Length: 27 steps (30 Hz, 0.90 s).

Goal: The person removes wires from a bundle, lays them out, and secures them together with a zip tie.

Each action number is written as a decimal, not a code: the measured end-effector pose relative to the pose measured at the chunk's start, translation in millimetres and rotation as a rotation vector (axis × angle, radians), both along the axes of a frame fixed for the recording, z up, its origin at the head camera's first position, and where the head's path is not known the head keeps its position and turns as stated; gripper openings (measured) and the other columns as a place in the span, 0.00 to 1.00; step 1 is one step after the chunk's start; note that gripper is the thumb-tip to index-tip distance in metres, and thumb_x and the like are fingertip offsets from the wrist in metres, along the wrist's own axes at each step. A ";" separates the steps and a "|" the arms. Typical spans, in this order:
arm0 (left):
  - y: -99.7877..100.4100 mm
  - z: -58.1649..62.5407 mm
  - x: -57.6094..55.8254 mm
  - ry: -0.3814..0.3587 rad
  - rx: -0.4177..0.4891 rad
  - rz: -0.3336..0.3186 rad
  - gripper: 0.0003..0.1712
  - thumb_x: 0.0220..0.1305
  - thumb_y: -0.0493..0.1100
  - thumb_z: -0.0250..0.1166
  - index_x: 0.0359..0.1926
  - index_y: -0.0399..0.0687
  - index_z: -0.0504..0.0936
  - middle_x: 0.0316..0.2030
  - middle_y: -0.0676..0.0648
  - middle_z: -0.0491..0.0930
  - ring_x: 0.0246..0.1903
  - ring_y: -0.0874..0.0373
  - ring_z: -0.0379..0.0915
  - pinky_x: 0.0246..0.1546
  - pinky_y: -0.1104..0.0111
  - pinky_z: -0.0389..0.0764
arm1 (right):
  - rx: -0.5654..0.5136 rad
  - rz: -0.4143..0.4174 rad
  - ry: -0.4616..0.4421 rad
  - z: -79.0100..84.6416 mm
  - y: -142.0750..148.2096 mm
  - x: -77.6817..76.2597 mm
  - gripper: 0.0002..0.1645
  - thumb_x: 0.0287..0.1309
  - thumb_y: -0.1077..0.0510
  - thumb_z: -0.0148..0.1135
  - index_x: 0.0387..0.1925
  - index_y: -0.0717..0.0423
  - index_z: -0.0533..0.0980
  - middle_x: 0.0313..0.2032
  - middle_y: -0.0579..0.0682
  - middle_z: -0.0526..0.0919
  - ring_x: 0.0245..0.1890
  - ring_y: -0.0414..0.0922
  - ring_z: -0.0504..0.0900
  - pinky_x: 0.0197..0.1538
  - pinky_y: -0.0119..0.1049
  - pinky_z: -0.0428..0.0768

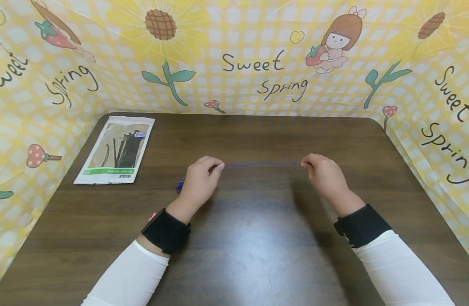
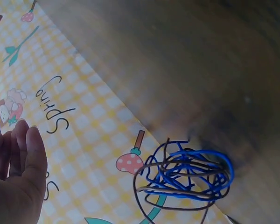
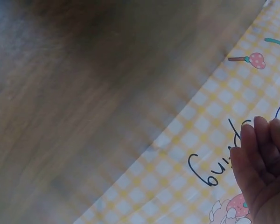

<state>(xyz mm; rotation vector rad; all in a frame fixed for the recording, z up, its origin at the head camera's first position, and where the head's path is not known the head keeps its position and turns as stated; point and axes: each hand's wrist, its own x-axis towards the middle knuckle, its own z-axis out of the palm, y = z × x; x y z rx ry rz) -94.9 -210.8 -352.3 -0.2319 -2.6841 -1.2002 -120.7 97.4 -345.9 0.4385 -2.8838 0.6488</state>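
Note:
A thin blue wire (image 1: pixel 261 164) runs nearly straight between the two hands above the table. My left hand (image 1: pixel 200 179) pinches its left end between thumb and forefinger. The other end is pinched by the fingertips of my right hand (image 1: pixel 327 176). A tangled bundle of blue and brownish wire (image 2: pixel 186 175) shows beside the left hand in the left wrist view. From the head, that hand hides most of the bundle. Whether the bundle joins the stretched wire cannot be seen.
At the table's back left lies a white-edged packet (image 1: pixel 116 151) with a see-through window and dark strips inside. A yellow checked cloth (image 1: pixel 250 55) rises around the back and sides of the brown table (image 1: pixel 234 136). Black bands circle both wrists.

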 end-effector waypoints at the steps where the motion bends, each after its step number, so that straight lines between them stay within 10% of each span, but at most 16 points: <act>1: -0.5 -0.2 -0.4 -0.021 0.017 0.009 0.09 0.68 0.38 0.59 0.42 0.37 0.83 0.39 0.43 0.80 0.37 0.52 0.75 0.39 0.62 0.78 | 0.005 0.002 -0.004 -0.7 0.4 0.5 0.07 0.64 0.67 0.56 0.41 0.67 0.78 0.40 0.62 0.83 0.38 0.58 0.82 0.42 0.51 0.79; 17: -9.4 4.5 -8.4 -0.295 0.194 0.059 0.14 0.72 0.43 0.53 0.41 0.37 0.80 0.36 0.40 0.82 0.38 0.49 0.80 0.41 0.61 0.79 | 0.045 0.048 0.035 -4.8 4.2 7.1 0.05 0.63 0.67 0.59 0.38 0.65 0.79 0.37 0.60 0.84 0.36 0.56 0.82 0.40 0.50 0.79; 27: -20.8 1.4 -5.9 -0.320 -0.129 -0.196 0.12 0.70 0.38 0.53 0.43 0.36 0.81 0.34 0.44 0.79 0.33 0.53 0.72 0.39 0.60 0.74 | 0.048 0.056 0.108 -3.1 12.8 6.3 0.04 0.62 0.66 0.60 0.36 0.63 0.79 0.36 0.60 0.84 0.36 0.56 0.82 0.39 0.50 0.79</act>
